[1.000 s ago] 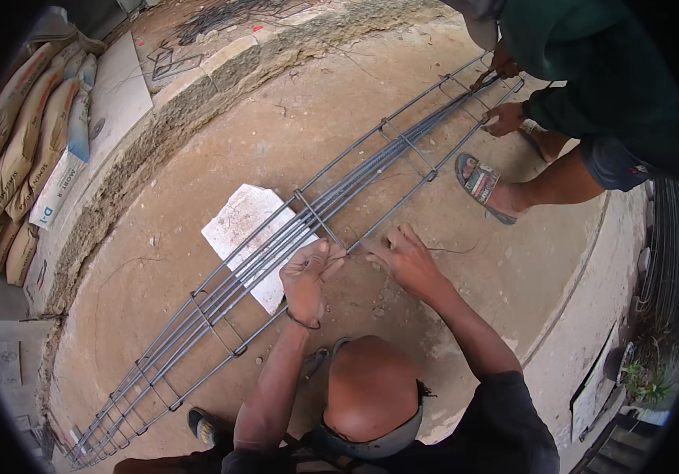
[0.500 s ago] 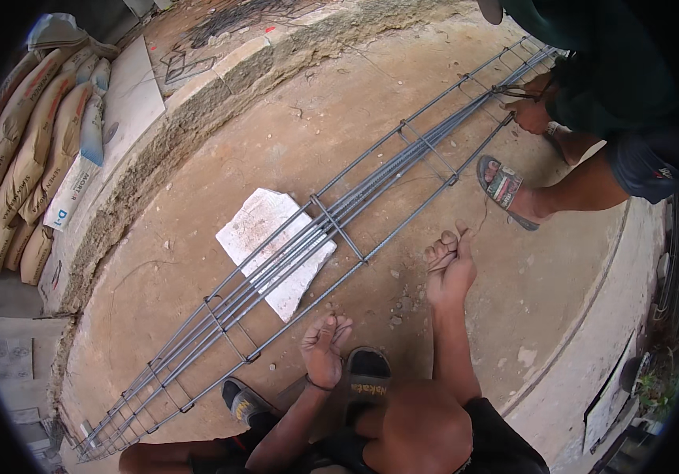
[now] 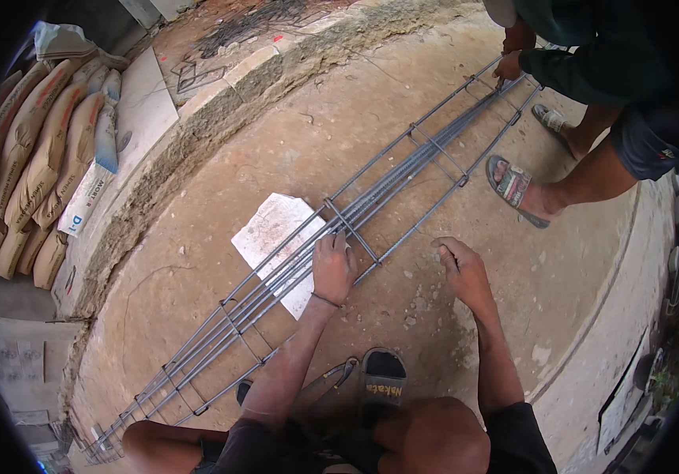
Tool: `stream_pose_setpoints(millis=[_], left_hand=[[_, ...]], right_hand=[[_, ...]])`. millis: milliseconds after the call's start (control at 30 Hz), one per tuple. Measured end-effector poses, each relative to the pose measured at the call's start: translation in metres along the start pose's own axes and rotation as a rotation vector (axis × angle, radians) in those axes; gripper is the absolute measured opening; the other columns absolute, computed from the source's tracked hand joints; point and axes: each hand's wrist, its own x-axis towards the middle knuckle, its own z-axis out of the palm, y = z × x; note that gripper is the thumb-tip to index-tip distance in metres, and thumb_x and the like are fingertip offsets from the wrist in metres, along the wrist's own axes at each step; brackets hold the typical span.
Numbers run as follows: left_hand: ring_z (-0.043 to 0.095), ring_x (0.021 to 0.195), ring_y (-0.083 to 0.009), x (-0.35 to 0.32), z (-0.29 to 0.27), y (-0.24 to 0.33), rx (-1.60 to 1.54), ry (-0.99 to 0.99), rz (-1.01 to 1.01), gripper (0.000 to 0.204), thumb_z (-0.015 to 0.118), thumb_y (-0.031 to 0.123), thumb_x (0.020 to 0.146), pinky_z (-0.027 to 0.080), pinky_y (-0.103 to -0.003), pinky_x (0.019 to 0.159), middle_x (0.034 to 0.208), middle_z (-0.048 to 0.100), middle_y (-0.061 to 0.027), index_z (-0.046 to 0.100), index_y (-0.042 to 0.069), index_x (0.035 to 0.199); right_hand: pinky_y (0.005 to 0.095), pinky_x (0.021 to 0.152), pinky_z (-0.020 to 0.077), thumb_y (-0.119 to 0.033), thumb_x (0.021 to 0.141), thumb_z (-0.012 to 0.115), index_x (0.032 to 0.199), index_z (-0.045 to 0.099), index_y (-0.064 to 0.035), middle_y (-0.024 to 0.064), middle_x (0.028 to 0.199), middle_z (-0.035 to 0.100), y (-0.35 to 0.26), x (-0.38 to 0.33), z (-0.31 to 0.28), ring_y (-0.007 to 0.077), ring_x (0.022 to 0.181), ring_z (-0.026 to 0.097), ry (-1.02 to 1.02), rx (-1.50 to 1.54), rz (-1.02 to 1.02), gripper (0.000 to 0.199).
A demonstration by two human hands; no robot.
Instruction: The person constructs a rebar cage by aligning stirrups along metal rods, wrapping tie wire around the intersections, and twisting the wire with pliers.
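A long rebar cage [image 3: 421, 221] lies diagonally across the ground, with a bundle of steel bars [image 3: 403, 174] running inside its square stirrups. My left hand [image 3: 334, 271] is at the middle of the cage, its fingers curled over the bars beside a stirrup; what they pinch is hidden. Apart from the cage, my right hand [image 3: 466, 275] hovers to the right with thumb and forefinger pressed together. Anything between those fingertips is too small to make out. Beneath the cage's middle sits a flat white slab [image 3: 264, 229]. A pincer-like tool [image 3: 339, 374] lies beside my sandal.
At the far right a co-worker [image 3: 632, 79] bends over the cage's far end, hands on the bars. Stacked cement bags [image 3: 39, 150] stand at left beyond a rough concrete ledge [image 3: 197, 118]. Bent wire pieces [image 3: 197, 77] lie past that ledge.
My left hand has moved up and onto the cage bars. The right hand has turned inward and lowered slightly. The co-worker's hands have shifted along the far end, and another foot shows.
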Motion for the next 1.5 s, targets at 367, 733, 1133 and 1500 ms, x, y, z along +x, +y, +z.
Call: stream_pose_setpoints(millis=[367,733,1133,1500], left_hand=[[0.047,0.097,-0.039,0.001,0.043,0.019,0.071,0.051,-0.119,0.037,0.062,0.018,0.068,0.039,-0.05,0.084,0.1,0.047,-0.0219,0.055,-0.005,0.097],[0.055,0.087,-0.0368,0.012,0.03,0.005,-0.01,-0.067,-0.095,0.017,0.059,0.01,0.076,0.046,-0.047,0.076,0.089,0.056,-0.0183,0.067,-0.001,0.086],[0.062,0.071,-0.0407,0.018,0.026,-0.004,-0.02,-0.024,-0.03,0.019,0.058,0.012,0.08,0.05,-0.05,0.065,0.076,0.061,-0.0225,0.064,0.002,0.095],[0.062,0.069,-0.0465,0.068,0.01,-0.012,-0.122,-0.364,0.109,0.041,0.051,0.01,0.087,0.048,-0.057,0.067,0.068,0.061,-0.0275,0.046,0.008,0.128]], right_hand=[[0.0455,0.08,0.0474,-0.015,0.094,0.056,0.111,0.064,-0.004,0.0226,0.094,0.063,-0.001,0.02,0.025,0.0431,0.091,0.06,0.142,0.072,-0.224,0.022],[0.0466,0.075,0.0486,-0.005,0.083,0.059,0.1,0.064,-0.008,0.0182,0.096,0.061,-0.009,0.049,0.042,0.0395,0.09,0.061,0.051,-0.206,-0.284,0.018],[0.0477,0.078,0.0518,-0.01,0.075,0.064,0.092,0.066,-0.0013,0.0233,0.089,0.067,-0.003,0.047,0.046,0.0411,0.087,0.065,0.018,-0.472,-0.068,0.019],[0.0469,0.074,0.0536,-0.008,0.076,0.061,0.087,0.069,-0.0032,0.0225,0.085,0.067,-0.037,0.053,0.049,0.039,0.083,0.066,-0.059,-0.674,0.025,0.015]])
